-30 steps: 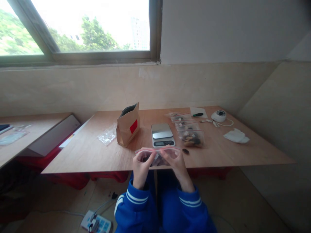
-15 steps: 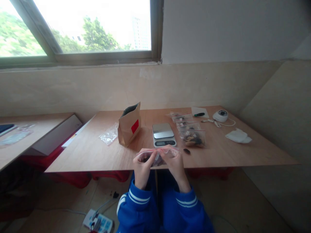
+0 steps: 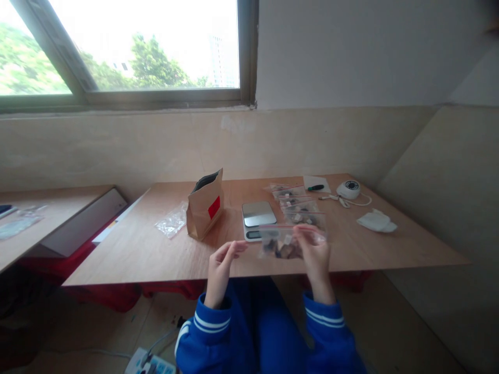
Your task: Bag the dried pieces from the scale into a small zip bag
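Note:
My right hand (image 3: 316, 255) pinches the top edge of a clear zip bag (image 3: 281, 243) with a red seal strip; brown and dark pieces show inside it. The bag hangs just above the wooden table (image 3: 156, 249), in front of the small digital scale (image 3: 256, 219) and beside several filled zip bags (image 3: 299, 208) lying further back. My left hand (image 3: 220, 265) hovers at the table's near edge with its fingers loosely apart and nothing in them. Both arms wear blue sleeves with white stripes.
A brown paper pouch (image 3: 205, 204) with a red label stands left of the scale, with empty clear bags (image 3: 171, 220) beside it. At the far right lie a white round device (image 3: 348, 189) with a cable, a white cloth (image 3: 376, 221) and a green-capped pen (image 3: 315, 187). A power strip (image 3: 150, 365) lies on the floor.
My left hand let go of the bag. My right hand carried the bag to the right, toward the filled bags.

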### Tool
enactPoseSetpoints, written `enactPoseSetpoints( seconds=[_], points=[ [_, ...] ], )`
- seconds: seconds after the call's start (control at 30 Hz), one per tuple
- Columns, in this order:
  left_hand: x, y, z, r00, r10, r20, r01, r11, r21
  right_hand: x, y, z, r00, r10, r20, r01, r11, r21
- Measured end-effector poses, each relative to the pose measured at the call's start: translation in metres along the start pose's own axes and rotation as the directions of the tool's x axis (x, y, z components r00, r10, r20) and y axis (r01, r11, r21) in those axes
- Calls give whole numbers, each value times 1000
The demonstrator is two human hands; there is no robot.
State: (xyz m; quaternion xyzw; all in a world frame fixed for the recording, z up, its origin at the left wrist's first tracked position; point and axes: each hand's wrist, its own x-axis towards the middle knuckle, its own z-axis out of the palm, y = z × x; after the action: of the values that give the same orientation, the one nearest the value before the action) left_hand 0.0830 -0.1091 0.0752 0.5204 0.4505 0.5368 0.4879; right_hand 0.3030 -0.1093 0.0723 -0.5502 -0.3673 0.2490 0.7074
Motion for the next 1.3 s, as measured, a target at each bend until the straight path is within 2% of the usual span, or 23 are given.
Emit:
enactPoseSetpoints(
  seconds=[0.03, 0.1, 0.2, 0.3, 0.37, 0.47, 0.53, 0.63, 0.7, 0.83, 1.03, 1.17, 1.23, 1.3],
  points=[
    [1, -2, -5, 1000, -2, -25, 2, 1000, -7, 15, 5, -12, 993, 11, -113, -14, 1000, -21],
    [3, -5, -15, 997, -12, -83, 11, 1000, -18, 51, 19, -34, 971, -19, -237, 5, 998, -58],
    [6, -8, -29, 987, -18, -162, 15, 1000, -22, 101, 43, -57, 969, -30, -245, -14, 984, -175],
    [6, -7, -36, 986, -18, -166, 15, 1000, -15, 127, 60, -63, 960, -125, -250, -29, 846, -533],
    [6, -6, -37, 990, -22, -138, 23, 1000, 0, 124, 65, -60, 940, -213, -268, -13, 761, -649],
    [8, -6, -40, 990, -40, -134, 42, 999, 16, 97, 64, -54, 870, -406, -280, 57, 647, -760],
    [10, -10, -42, 986, -58, -154, 62, 998, 18, 75, 65, -52, 829, -517, -212, 126, 543, -830],
    [13, -17, -46, 983, -91, -161, 95, 995, 18, 57, 74, -53, 832, -548, -86, 203, 445, -872],
    [14, -21, -48, 984, -100, -151, 104, 994, 20, 59, 86, -53, 862, -506, -27, 233, 442, -867],
    [14, -25, -49, 985, -101, -140, 104, 994, 19, 82, 107, -46, 933, -353, 64, 244, 493, -835],
    [14, -23, -47, 986, -96, -134, 100, 995, 23, 114, 109, -17, 975, -220, 17, 140, 557, -818],
    [11, -21, -44, 989, -98, -108, 104, 994, 43, 119, 98, -11, 974, -227, 16, 150, 586, -796],
    [10, -24, -46, 988, -91, -125, 99, 993, 60, 112, 90, -17, 951, -310, 0, 196, 604, -773],
    [11, -29, -50, 981, -43, -189, 62, 994, 95, 97, 82, -30, 915, -403, 17, 282, 610, -740]
  ],
)
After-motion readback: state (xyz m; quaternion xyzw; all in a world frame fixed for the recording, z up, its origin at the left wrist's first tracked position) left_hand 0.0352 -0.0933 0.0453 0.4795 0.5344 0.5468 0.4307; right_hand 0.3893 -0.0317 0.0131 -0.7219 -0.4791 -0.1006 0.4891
